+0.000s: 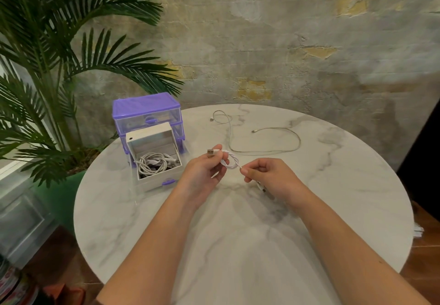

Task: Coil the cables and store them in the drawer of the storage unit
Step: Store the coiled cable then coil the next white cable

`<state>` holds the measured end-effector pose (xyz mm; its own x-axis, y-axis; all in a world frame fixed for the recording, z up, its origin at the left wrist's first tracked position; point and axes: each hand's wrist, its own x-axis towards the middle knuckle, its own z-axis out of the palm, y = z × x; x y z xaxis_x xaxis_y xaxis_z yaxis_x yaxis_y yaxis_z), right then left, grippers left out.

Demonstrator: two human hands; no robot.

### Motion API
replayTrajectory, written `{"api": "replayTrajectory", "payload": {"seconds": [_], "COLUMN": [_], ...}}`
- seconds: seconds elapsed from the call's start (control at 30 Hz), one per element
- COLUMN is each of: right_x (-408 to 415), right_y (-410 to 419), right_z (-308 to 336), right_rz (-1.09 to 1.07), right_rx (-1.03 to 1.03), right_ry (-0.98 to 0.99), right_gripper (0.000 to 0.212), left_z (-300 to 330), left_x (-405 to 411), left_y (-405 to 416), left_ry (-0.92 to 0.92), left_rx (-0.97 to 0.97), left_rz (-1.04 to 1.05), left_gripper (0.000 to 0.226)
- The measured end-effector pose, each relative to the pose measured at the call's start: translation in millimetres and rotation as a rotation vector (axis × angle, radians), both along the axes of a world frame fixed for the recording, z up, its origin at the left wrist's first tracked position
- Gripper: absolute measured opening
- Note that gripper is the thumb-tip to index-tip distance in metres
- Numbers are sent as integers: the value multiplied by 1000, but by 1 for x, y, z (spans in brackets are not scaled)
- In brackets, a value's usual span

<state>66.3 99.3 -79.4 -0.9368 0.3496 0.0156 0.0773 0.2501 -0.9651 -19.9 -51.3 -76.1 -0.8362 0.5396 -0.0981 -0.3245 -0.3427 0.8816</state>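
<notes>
— Above the middle of the round marble table (238, 245), what are the person's hands doing?

— The left hand (204, 171) holds a small white cable (229, 162) wound into a tight loop. Its fingers are curled round the coil, with the USB plug (210, 153) sticking out past the fingertips toward the storage unit. The right hand (269, 176) pinches the cable's free strand between thumb and forefinger, just right of the coil; the other fingers are curled in.

— How do the arms lie?

— Both forearms reach in from the near edge and converge, the hands close together but not touching, raised a little over the tabletop.

— And the other cables?

— A second cable (266, 143) lies uncoiled on the table beyond the hands, well apart from them. Left of the hands stands the purple storage unit (147, 109), its bottom drawer (157, 181) pulled out, with coiled cables (152, 164) already lying inside.

— Anything behind?

— A palm plant (47, 55) beside the unit.
</notes>
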Motion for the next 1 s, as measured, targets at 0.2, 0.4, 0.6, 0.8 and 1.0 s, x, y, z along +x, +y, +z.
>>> {"api": "replayTrajectory", "payload": {"seconds": [0.2, 0.4, 0.6, 0.8, 1.0], "right_x": [-3, -7, -7, -10, -13], "right_y": [2, 6, 2, 2, -1], "right_z": [-4, -9, -13, -18, -18], "right_rz": [-109, -109, -145, -158, -184], "right_rx": [63, 70, 355, 559, 42], "right_ry": [144, 218, 174, 155, 219], "right_gripper": [8, 5, 6, 10, 5], "left_z": [1, -6, -5, -5, -5], "left_x": [1, 0, 3, 5, 4], "left_y": [-2, -2, 0, 2, 1], "left_ry": [134, 216, 171, 108, 91], "left_rx": [-148, -206, -141, -116, -118], "left_rz": [5, 10, 10, -52, -48], "left_gripper": [13, 22, 17, 16, 14]}}
